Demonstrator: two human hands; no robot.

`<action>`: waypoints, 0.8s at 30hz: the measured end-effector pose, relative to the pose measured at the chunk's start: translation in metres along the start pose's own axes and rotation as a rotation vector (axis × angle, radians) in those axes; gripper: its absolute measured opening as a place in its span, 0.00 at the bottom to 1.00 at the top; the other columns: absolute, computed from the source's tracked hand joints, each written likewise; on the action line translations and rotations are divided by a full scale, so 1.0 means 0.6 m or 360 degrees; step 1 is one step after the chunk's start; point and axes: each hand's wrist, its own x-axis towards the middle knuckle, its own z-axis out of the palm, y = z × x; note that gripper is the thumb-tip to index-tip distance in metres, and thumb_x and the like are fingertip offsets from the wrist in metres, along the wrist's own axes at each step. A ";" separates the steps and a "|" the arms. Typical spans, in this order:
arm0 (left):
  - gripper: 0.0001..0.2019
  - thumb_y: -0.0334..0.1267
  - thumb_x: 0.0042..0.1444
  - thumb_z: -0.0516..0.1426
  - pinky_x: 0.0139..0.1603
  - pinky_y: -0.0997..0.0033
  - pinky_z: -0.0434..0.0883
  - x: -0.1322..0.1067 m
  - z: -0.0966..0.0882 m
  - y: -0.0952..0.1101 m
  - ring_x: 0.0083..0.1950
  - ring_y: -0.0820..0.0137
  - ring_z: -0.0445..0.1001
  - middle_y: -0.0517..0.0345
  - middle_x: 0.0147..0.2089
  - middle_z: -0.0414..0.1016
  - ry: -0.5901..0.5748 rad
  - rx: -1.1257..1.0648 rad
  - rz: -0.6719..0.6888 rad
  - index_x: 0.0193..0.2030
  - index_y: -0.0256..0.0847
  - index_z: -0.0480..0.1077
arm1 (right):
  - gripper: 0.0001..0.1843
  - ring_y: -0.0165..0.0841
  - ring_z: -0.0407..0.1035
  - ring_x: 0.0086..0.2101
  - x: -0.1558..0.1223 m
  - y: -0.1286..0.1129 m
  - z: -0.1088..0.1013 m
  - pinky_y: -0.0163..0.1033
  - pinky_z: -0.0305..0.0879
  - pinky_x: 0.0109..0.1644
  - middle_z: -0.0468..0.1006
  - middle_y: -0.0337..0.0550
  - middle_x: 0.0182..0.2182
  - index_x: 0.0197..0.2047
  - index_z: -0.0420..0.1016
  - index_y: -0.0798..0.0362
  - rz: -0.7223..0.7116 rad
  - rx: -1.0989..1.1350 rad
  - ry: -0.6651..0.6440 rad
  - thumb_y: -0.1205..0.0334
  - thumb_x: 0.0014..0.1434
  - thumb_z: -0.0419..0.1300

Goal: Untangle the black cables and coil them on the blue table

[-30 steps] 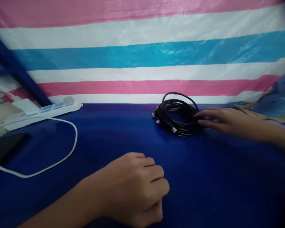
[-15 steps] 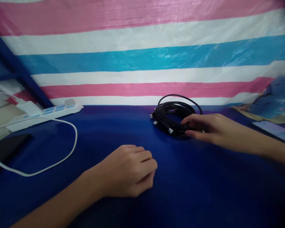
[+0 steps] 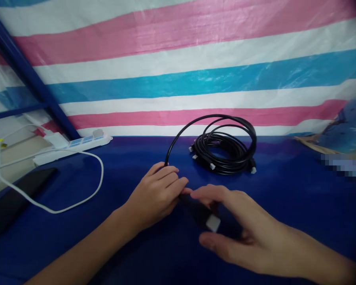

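Note:
A coil of black cable (image 3: 225, 158) lies on the blue table, several plug ends with pale caps showing around it. One length of cable arches up from the coil and down into my left hand (image 3: 157, 194), whose fingers are closed around it. From that grip a black plug (image 3: 197, 211) with a whitish cap (image 3: 213, 223) points down to the right, a little blurred. My right hand (image 3: 243, 229) is beside the plug, thumb and fingers spread on either side of it. Its fingertips reach close to my left fingers; whether they touch, I cannot tell.
At the left, a white power strip (image 3: 89, 141) carries a plugged-in adapter, and a white cord (image 3: 102, 170) loops over the table. A flat black object (image 3: 23, 198) lies beneath it. Striped plastic sheeting (image 3: 166, 87) hangs behind. A pixelated patch covers something at right.
My right hand has come from the coil toward me, beside my left hand. My left hand now grips a cable end, and a loop has lifted off the coil. The view has shifted slightly.

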 end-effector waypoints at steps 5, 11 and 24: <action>0.22 0.43 0.66 0.41 0.45 0.65 0.65 0.007 0.003 0.025 0.27 0.71 0.72 0.60 0.21 0.72 -0.0295 -0.1007 -0.0963 0.30 0.38 0.70 | 0.22 0.26 0.71 0.42 0.005 0.003 0.000 0.26 0.70 0.37 0.70 0.35 0.49 0.55 0.58 0.42 0.0028 0.0158 -0.0030 0.61 0.60 0.59; 0.25 0.52 0.65 0.38 0.27 0.72 0.67 0.019 -0.002 0.036 0.15 0.73 0.64 0.64 0.10 0.62 0.0060 -0.2468 -0.1727 0.30 0.39 0.67 | 0.31 0.27 0.63 0.53 0.006 -0.004 0.012 0.36 0.57 0.63 0.65 0.34 0.57 0.60 0.50 0.40 -0.0043 0.0195 -0.0053 0.72 0.59 0.57; 0.29 0.54 0.62 0.42 0.34 0.68 0.69 0.093 -0.026 0.008 0.28 0.68 0.74 0.54 0.22 0.72 -0.0175 -0.1958 -0.1950 0.24 0.37 0.72 | 0.18 0.32 0.70 0.36 0.032 0.024 0.053 0.38 0.64 0.43 0.74 0.41 0.32 0.31 0.69 0.52 0.0432 0.0407 0.0170 0.59 0.68 0.43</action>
